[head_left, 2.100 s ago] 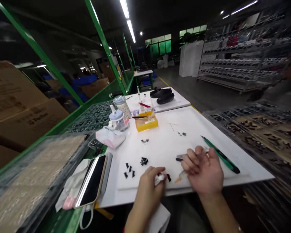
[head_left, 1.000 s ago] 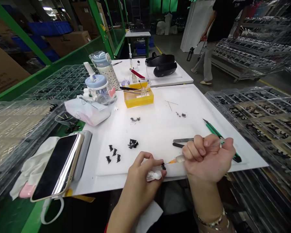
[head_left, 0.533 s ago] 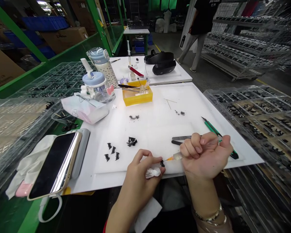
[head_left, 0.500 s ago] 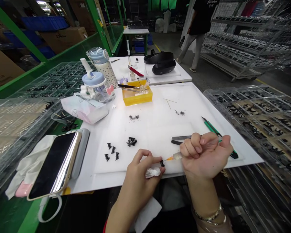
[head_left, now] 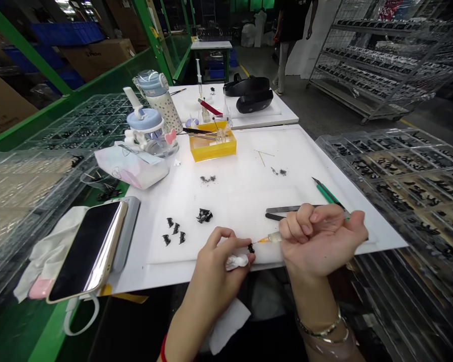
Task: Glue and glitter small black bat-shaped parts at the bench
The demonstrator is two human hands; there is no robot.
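Note:
Near the front edge of the white work board (head_left: 245,201), my left hand (head_left: 221,256) pinches a small black part (head_left: 251,248) between thumb and forefinger. A crumpled white tissue (head_left: 236,261) is tucked in the same hand. My right hand (head_left: 320,236) is closed around a syringe (head_left: 275,237) with an orange needle tip, which points left at the black part. Most of its barrel is hidden by the fingers. To the left lie several loose bat-shaped black parts (head_left: 176,229) and a small heap of black parts (head_left: 204,215).
Tweezers (head_left: 281,210) and a green-handled cutter (head_left: 326,193) lie by my right hand. Further back is a yellow box (head_left: 213,146) of tools. A phone (head_left: 85,251) and a pouch (head_left: 132,166) flank the left; trays of parts (head_left: 407,171) stand right. A person (head_left: 291,30) walks behind.
The syringe tip has drawn back a little from the black part in my left hand. The person in the background has moved left and farther off. The view has shifted slightly.

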